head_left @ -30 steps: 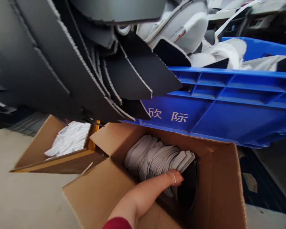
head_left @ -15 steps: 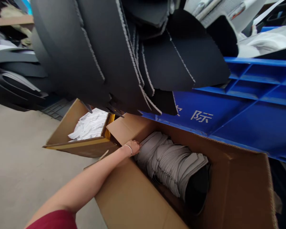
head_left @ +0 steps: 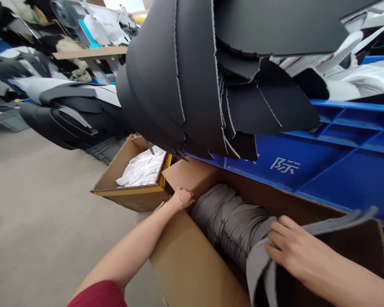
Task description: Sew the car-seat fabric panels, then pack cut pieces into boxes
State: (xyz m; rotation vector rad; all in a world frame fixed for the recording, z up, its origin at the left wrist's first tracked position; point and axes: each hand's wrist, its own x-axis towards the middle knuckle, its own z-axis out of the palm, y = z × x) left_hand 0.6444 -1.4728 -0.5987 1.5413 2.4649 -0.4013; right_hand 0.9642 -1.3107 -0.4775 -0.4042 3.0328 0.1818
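Observation:
My left hand (head_left: 184, 198) rests at the inner left corner of a long cardboard box (head_left: 192, 260), beside the folded flap and the near end of a row of grey sheet pieces (head_left: 230, 217). Its fingers are curled, with the tips hidden. My right hand (head_left: 289, 243) reaches in from the right, fingers closed on a few bent grey pieces (head_left: 256, 264) with dark undersides, at the right end of the row. One strip sticks out to the right behind this hand, blurred by motion.
A large stack of dark curved sheets (head_left: 192, 76) overhangs the box. Behind stands a blue plastic crate (head_left: 339, 170) with white lettering. At left, a smaller cardboard box (head_left: 115, 179) holds white pieces (head_left: 142, 168). More dark sheets (head_left: 73, 115) overhang the floor (head_left: 51, 213).
My right hand has come into view and taken hold of grey pieces at the right end of the row. My left hand stays at the same corner. The view has shifted left.

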